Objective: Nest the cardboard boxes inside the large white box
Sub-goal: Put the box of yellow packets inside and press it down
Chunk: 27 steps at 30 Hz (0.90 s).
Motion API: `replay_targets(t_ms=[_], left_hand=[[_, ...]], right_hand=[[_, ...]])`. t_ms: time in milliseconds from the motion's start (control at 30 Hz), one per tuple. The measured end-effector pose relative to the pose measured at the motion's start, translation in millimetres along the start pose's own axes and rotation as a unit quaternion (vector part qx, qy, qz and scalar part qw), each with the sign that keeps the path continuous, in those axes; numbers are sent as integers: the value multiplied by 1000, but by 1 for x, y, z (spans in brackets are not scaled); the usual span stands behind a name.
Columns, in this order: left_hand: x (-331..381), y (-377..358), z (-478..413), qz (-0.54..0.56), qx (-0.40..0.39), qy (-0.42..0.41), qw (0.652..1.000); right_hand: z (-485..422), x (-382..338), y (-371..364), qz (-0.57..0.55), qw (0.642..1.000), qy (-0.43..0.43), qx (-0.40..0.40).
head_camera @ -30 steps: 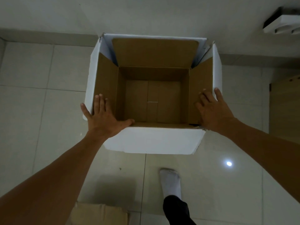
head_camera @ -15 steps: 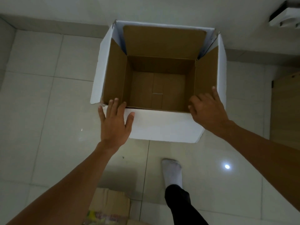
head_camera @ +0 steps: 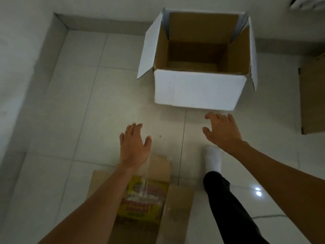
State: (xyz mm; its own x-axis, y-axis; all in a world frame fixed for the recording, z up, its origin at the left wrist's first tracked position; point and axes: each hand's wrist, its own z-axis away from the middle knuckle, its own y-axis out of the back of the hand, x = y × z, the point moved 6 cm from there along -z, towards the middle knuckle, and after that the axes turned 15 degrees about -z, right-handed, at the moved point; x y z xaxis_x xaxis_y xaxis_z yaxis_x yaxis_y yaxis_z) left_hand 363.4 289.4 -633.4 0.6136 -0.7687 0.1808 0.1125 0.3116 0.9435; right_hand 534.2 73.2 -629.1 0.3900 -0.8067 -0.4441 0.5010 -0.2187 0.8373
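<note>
The large white box [head_camera: 198, 88] stands open on the tiled floor at the upper right, its brown inside empty and its flaps up. A brown cardboard box with a yellow printed label [head_camera: 146, 199] lies on the floor at the bottom centre, partly under my left forearm. My left hand [head_camera: 134, 145] hovers above that box's far edge, fingers spread, holding nothing. My right hand [head_camera: 222, 131] hangs open just in front of the white box, not touching it.
My leg in a dark trouser and white sock [head_camera: 213, 161] stands on the floor between the two boxes. Another brown cardboard piece [head_camera: 312, 99] sits at the right edge. Walls [head_camera: 26, 50] close the space at the left and back.
Both hands have let go of the white box's near rim and pulled back toward me. The view has dropped and shifted left, bringing the labelled brown box into sight.
</note>
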Motion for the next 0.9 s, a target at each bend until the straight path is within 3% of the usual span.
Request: replay_targets(t_ms=[267,500,667,900], left_hand=[[-100,-15,121,32,-45,111,992],[-173,-74,176,-6,-81,147,986],[-220,-126,185,7,-80,192,978],[-274,-186,194,2,-105,228,968]], right_hand=[[127,-36,-84,-86,992,-72,-56],[202,-22,-168,-147,964,-176,-133],[224,-7,-236,-233,933,-249,-120],[258,11,-313,-252,907,-335,-38]])
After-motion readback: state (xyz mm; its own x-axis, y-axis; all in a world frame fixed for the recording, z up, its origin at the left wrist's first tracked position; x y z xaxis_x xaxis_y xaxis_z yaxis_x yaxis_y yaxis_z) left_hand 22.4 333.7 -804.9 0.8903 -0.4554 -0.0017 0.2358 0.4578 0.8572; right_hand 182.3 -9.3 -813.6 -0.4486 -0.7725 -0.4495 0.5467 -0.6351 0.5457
